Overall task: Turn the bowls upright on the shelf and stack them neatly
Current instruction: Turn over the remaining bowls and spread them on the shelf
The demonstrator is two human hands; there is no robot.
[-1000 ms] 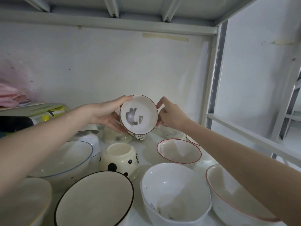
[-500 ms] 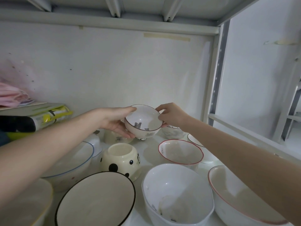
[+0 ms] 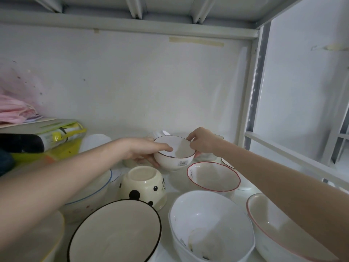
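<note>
Toward the back of the white metal shelf (image 3: 171, 188), both hands hold a small white bowl with a thin dark rim (image 3: 174, 153), upright and slightly tilted toward the camera, with a grey printed label on its outer wall. The left hand (image 3: 146, 151) grips its left side, thumb over the rim and fingers curled beneath; the right hand (image 3: 203, 142) pinches the right rim between thumb and fingers. Just in front sits a cream bowl with black dots (image 3: 144, 186), turned upside down. A red-rimmed bowl (image 3: 213, 176) stands upright to the right, a plain white bowl (image 3: 211, 225) nearer, a black-rimmed bowl (image 3: 115, 232) at front left, and a blue-rimmed bowl (image 3: 94, 188) partly hidden under the left forearm.
</note>
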